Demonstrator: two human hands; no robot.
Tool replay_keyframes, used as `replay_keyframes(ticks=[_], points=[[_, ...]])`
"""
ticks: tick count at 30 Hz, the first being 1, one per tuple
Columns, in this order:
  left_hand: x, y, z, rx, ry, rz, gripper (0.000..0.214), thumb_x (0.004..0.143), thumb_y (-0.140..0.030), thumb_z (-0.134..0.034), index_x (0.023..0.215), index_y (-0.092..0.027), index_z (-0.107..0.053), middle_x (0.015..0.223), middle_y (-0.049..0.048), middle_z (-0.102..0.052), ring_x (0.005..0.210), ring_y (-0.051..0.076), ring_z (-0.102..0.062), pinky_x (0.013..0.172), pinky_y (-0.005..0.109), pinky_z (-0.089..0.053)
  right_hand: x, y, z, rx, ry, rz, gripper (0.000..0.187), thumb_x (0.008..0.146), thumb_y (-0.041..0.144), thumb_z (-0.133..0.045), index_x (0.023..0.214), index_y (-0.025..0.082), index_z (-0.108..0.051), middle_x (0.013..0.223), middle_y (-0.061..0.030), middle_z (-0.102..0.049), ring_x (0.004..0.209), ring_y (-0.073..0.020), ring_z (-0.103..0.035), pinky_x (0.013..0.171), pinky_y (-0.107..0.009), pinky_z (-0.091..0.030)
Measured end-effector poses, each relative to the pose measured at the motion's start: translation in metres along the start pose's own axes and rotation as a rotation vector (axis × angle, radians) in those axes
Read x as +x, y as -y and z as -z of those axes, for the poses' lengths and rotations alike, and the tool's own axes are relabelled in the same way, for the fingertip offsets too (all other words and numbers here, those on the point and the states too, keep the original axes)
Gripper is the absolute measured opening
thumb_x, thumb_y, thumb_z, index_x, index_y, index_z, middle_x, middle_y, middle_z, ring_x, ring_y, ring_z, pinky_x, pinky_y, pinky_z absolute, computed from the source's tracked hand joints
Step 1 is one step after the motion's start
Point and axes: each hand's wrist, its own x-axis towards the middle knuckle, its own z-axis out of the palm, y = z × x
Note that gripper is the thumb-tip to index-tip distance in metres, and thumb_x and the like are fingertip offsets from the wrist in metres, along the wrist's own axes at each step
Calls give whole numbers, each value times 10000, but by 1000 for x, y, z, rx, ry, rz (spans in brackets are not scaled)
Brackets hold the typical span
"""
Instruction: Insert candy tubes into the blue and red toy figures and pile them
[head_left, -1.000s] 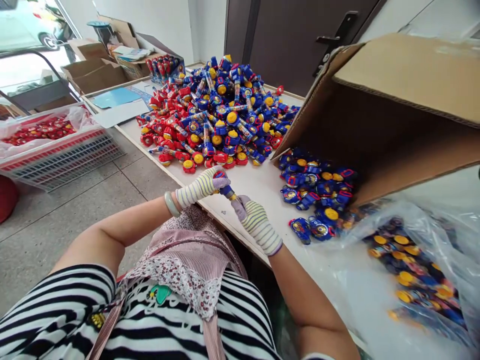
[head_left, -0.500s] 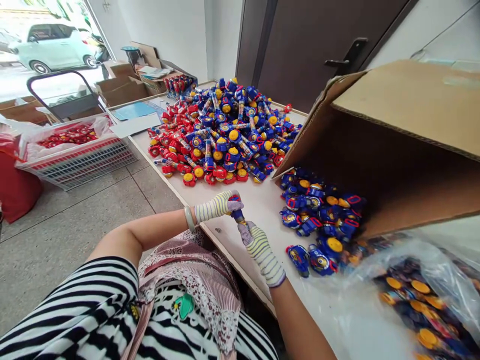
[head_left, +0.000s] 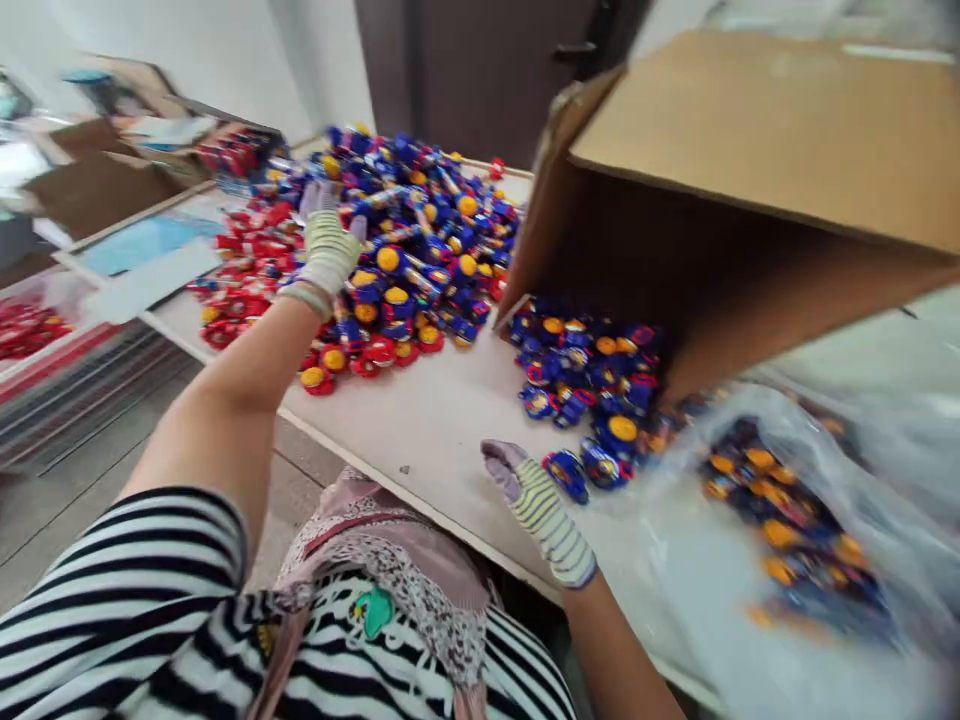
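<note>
My left hand (head_left: 328,250), in a striped work glove with purple fingertips, is stretched out above the big heap of blue and yellow toys (head_left: 427,230). Its fingers are apart, and the blur shows nothing held. Red and yellow toys (head_left: 247,262) lie along the heap's near left side. My right hand (head_left: 540,515), in a matching glove, rests low on the white table (head_left: 427,450), holding nothing. It is nearest to a small spill of blue toys (head_left: 585,375) that has come from the mouth of a tipped cardboard box (head_left: 750,140).
To the right of the table, a clear plastic bag (head_left: 787,520) holds more blue and yellow toys. A wire crate of red toys (head_left: 30,340) stands on the floor at the left. Flattened cardboard boxes (head_left: 97,190) lie behind the table, and a dark door (head_left: 480,70) stands beyond it.
Both hands have come apart and the toy they held is no longer visible. My left hand has stretched forward over the heap. The view has swung left and blurred.
</note>
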Motion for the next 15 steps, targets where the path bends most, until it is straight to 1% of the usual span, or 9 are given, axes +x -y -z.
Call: replay_keyframes(ticks=[1,2,3,5,7,9,11,13,15], points=[[-19,-9,-17,6,64,-11,564,871,-191,-774,1333,-66,-476,1418,126,-493,1409,283,-329,1283,518,-176,-13,-2,-1,-7,48,-25,336,956,479,-584,1138,248,-747,1202,-113,-745,1142,-280,-688,1063,-472,-523],[-45,-22,-35,-25,191,-39,554,877,-213,-764,1340,-67,-497,1383,121,-531,1363,286,-400,1260,498,-256,-23,-3,-4,-10,96,-49,326,958,460,-583,1139,247,-752,1191,-107,-753,1133,-274,-694,1051,-459,-530],[-76,-39,-55,-91,377,-88,512,889,-249,-741,1326,-76,-539,1319,116,-583,1284,288,-491,1206,477,-356,-33,-4,-6,-14,134,-70,328,965,444,-576,1156,244,-751,1202,-103,-755,1141,-268,-694,1051,-447,-530],[-144,-81,-89,-266,835,-251,432,930,-336,-658,1295,-108,-614,1216,116,-656,1132,286,-611,1073,443,-490,-46,-5,-12,-26,182,-96,360,984,429,-553,1220,224,-732,1258,-106,-740,1178,-259,-682,1068,-429,-515],[-206,-128,-119,-392,1114,-459,427,956,-367,-597,1319,-144,-628,1267,133,-655,1160,291,-621,1070,443,-494,-56,-5,-13,-48,226,-102,402,1005,431,-534,1285,199,-703,1302,-114,-723,1206,-253,-671,1084,-415,-500],[-250,-170,-146,-404,1196,-640,483,934,-348,-628,1377,-158,-589,1377,158,-594,1260,307,-569,1133,475,-440,-65,-6,-6,-82,281,-88,424,1014,443,-532,1310,184,-691,1307,-117,-722,1210,-250,-669,1088,-403,-493],[-276,-198,-169,-301,1211,-712,559,875,-294,-697,1393,-137,-556,1396,190,-559,1271,328,-549,1129,500,-434,-73,-10,15,-136,257,-70,404,1017,440,-535,1288,195,-706,1290,-103,-731,1208,-246,-667,1092,-399,-487],[-289,-209,-183,-189,1230,-697,541,840,-244,-715,1346,-118,-572,1322,207,-576,1191,336,-582,1053,494,-486,-83,-20,51,-219,90,-102,376,1020,418,-528,1273,213,-715,1265,-82,-741,1187,-240,-674,1085,-397,-492],[-294,-201,-186,-193,1274,-664,449,829,-229,-703,1257,-123,-621,1209,197,-603,1072,326,-620,957,478,-532,-92,-34,99,-370,-200,-250,360,1015,366,-520,1272,207,-714,1238,-79,-749,1148,-239,-688,1061,-390,-511]])
